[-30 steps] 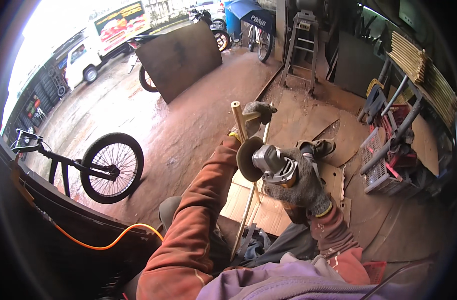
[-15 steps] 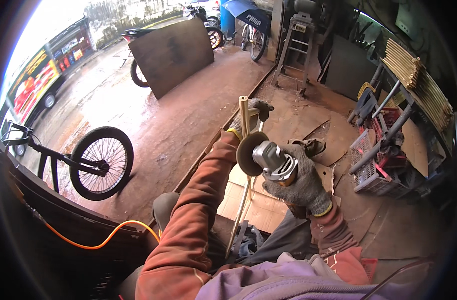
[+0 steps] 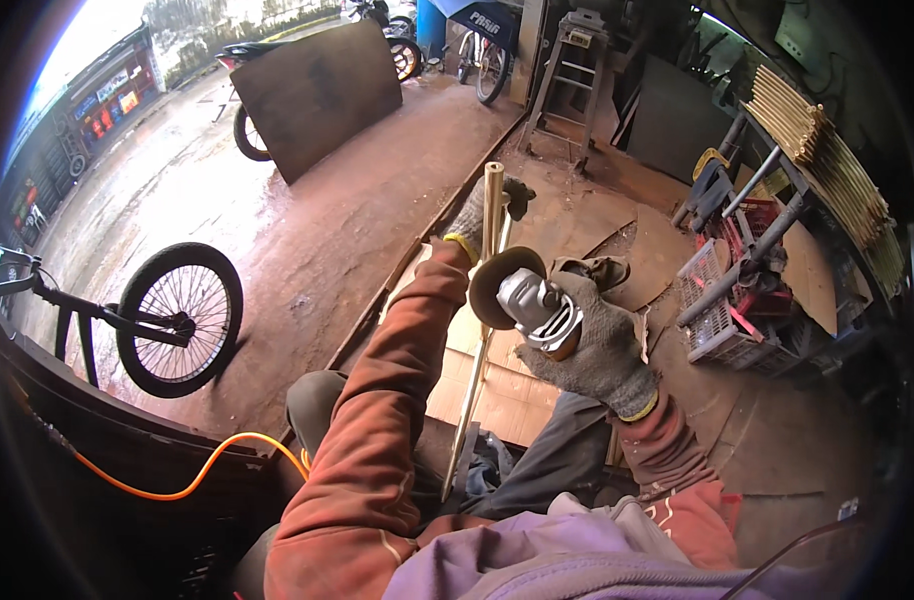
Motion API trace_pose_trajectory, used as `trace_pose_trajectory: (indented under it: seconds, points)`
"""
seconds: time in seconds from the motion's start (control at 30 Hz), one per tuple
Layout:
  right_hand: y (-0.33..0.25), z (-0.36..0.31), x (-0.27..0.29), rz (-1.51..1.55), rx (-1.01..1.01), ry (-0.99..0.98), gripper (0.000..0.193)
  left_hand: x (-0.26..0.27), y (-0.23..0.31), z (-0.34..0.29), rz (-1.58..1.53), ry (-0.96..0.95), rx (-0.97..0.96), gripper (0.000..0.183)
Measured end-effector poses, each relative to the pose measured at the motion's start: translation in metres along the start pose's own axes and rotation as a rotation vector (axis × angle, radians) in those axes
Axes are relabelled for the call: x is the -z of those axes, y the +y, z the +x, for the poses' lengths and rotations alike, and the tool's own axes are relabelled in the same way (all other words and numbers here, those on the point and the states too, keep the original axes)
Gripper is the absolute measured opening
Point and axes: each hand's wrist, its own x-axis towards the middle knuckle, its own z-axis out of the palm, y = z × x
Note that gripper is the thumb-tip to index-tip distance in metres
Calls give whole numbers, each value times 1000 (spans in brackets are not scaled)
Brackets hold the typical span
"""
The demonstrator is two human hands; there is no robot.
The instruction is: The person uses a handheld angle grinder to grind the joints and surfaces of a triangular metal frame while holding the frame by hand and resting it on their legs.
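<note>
At the left, a bicycle wheel [image 3: 181,322] is standing on the floor [image 3: 307,225], and an orange cord [image 3: 192,487] is looping along the near side, which is probably leaving your arms free of it. Farther off, a brown board [image 3: 322,105] is leaning against a motorcycle [image 3: 272,47], perhaps shielding it. Toward the middle, your gloved left hand [image 3: 474,217] is stretching to the far side, its fingers apparently grasping gold tubing [image 3: 493,200], though part of that grip is hiding behind the metal. The tubing is standing in front of you, its thin lower length slanting near between your legs [image 3: 545,450], likely so that they are helping to steady it. Just right, the disc [image 3: 490,290] of an angle grinder [image 3: 537,300] is overlapping the tubing in view; whether they are touching, I cannot tell. Your gloved right hand [image 3: 595,350] is clasping the grinder's body with its fingers, presumably for control. Below, cardboard [image 3: 522,395] is covering the floor. Farther right, a crate [image 3: 705,283] is sitting beside a rack [image 3: 747,258] that is carrying gold rods [image 3: 827,160], probably lying side by side for order
</note>
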Motion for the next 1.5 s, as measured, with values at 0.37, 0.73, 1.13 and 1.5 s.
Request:
trace_pose_trajectory:
  seconds: [0.37, 0.73, 1.13, 1.5]
  points:
    - [-23, 18, 26, -54, 38, 71, 83, -15, 9, 0, -61, 3, 51, 30]
    - [-59, 8, 49, 15, 67, 169, 82, -72, 19, -9, 163, -34, 335, 32]
    - [-46, -67, 41, -77, -80, 68, 84, -50, 24, 33, 1118, -97, 117, 18]
    - [-46, -22, 61, -14, -32, 180, 87, -35, 0, 12, 996, -37, 107, 33]
